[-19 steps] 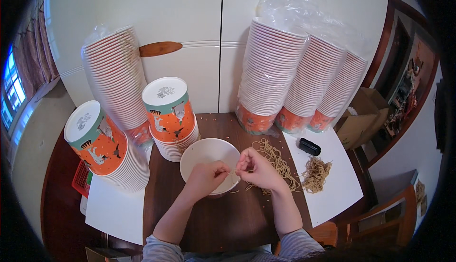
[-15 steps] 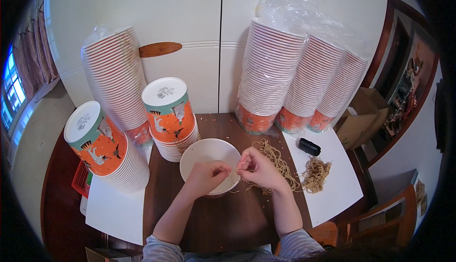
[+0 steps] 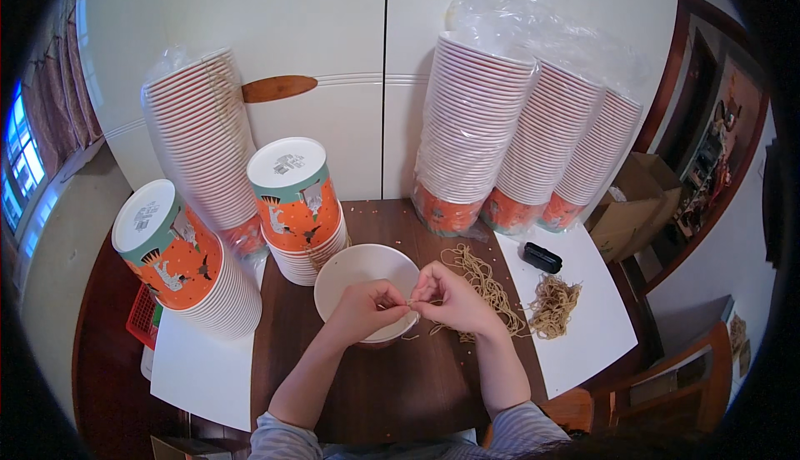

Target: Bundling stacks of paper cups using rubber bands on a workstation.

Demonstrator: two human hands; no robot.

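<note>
Over the near right rim of an upright white-lined paper bucket [image 3: 350, 268], my hands meet with fingertips almost touching. Thumb and finger of my left hand [image 3: 360, 310] pinch the end of a thin tan cord, and my right hand [image 3: 460, 302] pinches the same cord close beside it. The fingers cover most of the held piece. A loose tangle of tan cord [image 3: 492, 295] lies just right of the bucket, partly behind my right hand. Farther right, a second bundle of cord [image 3: 553, 307] rests on white board.
Nested upside-down orange paper buckets [image 3: 296, 210] stand left of the bucket, with another such stack [image 3: 179, 268] at far left. Plastic-wrapped bucket stacks [image 3: 475, 118] rise at the back right, one more [image 3: 200, 143] at back left. A black object [image 3: 542, 257] sits near the cord bundle.
My two hands have drawn closer together, so the gap between their fingertips has nearly vanished. The bucket and the cord piles stay where they were.
</note>
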